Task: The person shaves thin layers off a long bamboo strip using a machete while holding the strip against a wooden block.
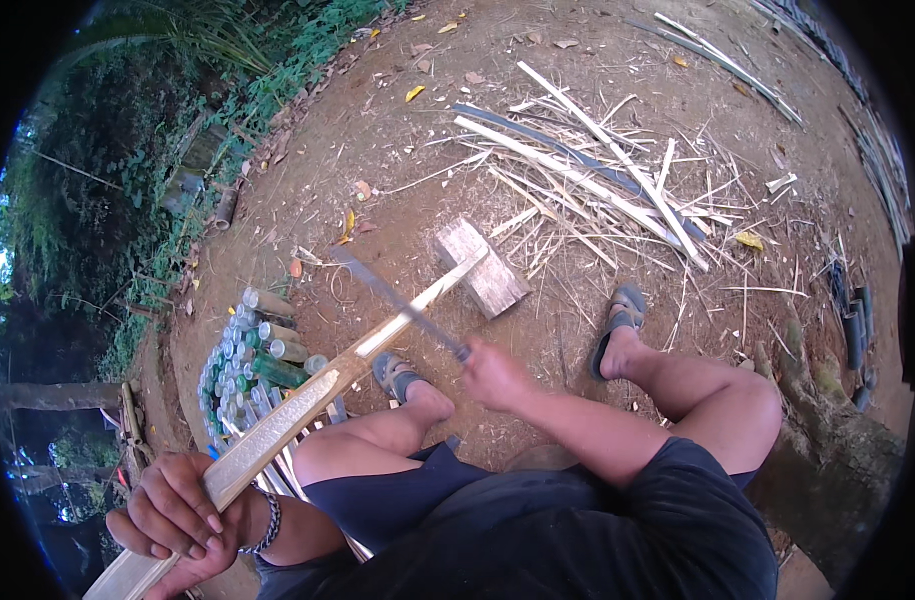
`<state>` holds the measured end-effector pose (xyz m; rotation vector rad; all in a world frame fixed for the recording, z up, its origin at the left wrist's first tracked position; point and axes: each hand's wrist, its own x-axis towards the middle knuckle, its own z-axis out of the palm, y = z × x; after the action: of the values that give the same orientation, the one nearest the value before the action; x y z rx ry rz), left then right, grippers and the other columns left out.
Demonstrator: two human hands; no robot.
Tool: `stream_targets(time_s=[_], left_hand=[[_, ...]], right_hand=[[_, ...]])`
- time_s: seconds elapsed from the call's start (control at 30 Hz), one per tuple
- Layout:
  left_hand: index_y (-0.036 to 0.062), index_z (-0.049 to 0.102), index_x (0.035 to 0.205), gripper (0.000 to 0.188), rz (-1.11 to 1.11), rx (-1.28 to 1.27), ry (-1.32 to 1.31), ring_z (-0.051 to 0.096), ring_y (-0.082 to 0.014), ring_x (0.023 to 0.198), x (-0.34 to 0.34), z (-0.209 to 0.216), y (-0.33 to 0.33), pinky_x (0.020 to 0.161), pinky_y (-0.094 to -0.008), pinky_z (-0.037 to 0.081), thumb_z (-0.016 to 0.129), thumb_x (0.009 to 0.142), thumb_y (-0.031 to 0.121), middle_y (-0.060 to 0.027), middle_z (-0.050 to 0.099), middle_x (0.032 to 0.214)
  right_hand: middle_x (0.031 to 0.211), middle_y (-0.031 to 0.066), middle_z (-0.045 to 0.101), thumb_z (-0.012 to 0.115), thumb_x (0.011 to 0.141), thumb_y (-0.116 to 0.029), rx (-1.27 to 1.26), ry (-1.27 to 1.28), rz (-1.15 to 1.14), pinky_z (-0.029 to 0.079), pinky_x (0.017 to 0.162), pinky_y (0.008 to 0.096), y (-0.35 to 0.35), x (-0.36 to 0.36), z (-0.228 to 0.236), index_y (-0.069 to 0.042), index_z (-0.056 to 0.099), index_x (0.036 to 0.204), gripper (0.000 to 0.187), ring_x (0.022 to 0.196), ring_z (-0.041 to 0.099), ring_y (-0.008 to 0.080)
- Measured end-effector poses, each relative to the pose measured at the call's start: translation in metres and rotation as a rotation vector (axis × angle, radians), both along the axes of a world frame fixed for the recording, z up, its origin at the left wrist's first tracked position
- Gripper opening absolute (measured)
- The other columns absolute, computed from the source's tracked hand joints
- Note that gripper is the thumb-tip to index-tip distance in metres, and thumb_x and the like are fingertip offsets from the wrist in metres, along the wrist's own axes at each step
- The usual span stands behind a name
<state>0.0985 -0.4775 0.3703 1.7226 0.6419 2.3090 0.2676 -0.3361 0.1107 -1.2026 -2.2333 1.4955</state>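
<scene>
My left hand (183, 515) is closed around the near end of a long split bamboo piece (273, 430), at the lower left. Pale, freshly cut wood shows along its upper face. The far end of the bamboo leans on a squared wooden block (498, 285) lying on the ground. In my right hand (496, 375) is the handle of a long knife (383, 290). Its blade points up and to the left and crosses over the bamboo. Whether the edge touches the bamboo I cannot tell. The handle is mostly hidden by my fingers.
Bamboo strips and shavings (588, 180) lie heaped beyond the block. Plastic bottles (268, 345) are clustered at my left, beside more strips. A tree trunk (828, 450) stands at my right. My sandalled feet flank the work, and green plants (248, 80) edge the dirt.
</scene>
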Motion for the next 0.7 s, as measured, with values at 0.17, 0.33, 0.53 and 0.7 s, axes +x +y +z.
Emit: stream_targets(time_s=[0.17,0.33,0.53,0.7], left_hand=[[0.0160,0.041,0.072,0.049,0.055,0.002,0.011,0.046,0.0003,0.038,-0.002,-0.001,-0.003,0.043,-0.0112,0.038,0.078,0.074,0.048,0.0092,0.046,0.048],[0.0160,0.041,0.071,0.049,0.017,-0.021,-0.032,0.046,-0.0006,0.039,-0.005,0.004,0.006,0.046,-0.0137,0.036,0.080,0.072,0.048,0.0090,0.046,0.048],[0.0153,0.042,0.071,0.048,0.016,-0.035,-0.051,0.046,-0.0015,0.039,-0.011,0.007,0.006,0.046,-0.0134,0.036,0.081,0.070,0.044,0.0080,0.046,0.048],[0.0151,0.043,0.071,0.047,0.001,-0.050,-0.052,0.047,-0.0013,0.039,-0.021,0.013,0.018,0.047,-0.0122,0.036,0.083,0.069,0.040,0.0079,0.046,0.048]], right_hand=[[0.084,0.0228,0.064,0.054,0.087,-0.014,0.030,-0.017,-0.027,0.050,0.070,0.0504,-0.003,-0.001,-0.006,-0.004,0.051,0.105,0.021,0.079,0.064,0.0408],[0.087,0.0214,0.064,0.056,0.086,-0.017,-0.061,-0.083,-0.058,0.051,0.071,0.0498,0.021,0.008,-0.048,-0.006,0.053,0.103,0.020,0.079,0.064,0.0397],[0.085,0.0187,0.064,0.058,0.084,-0.017,0.063,-0.096,-0.032,0.051,0.069,0.0480,0.027,0.007,-0.060,-0.007,0.054,0.102,0.022,0.077,0.064,0.0383],[0.084,0.0177,0.065,0.052,0.088,-0.017,-0.023,-0.086,0.028,0.051,0.072,0.0480,0.040,-0.009,-0.038,-0.006,0.056,0.102,0.019,0.080,0.064,0.0384]])
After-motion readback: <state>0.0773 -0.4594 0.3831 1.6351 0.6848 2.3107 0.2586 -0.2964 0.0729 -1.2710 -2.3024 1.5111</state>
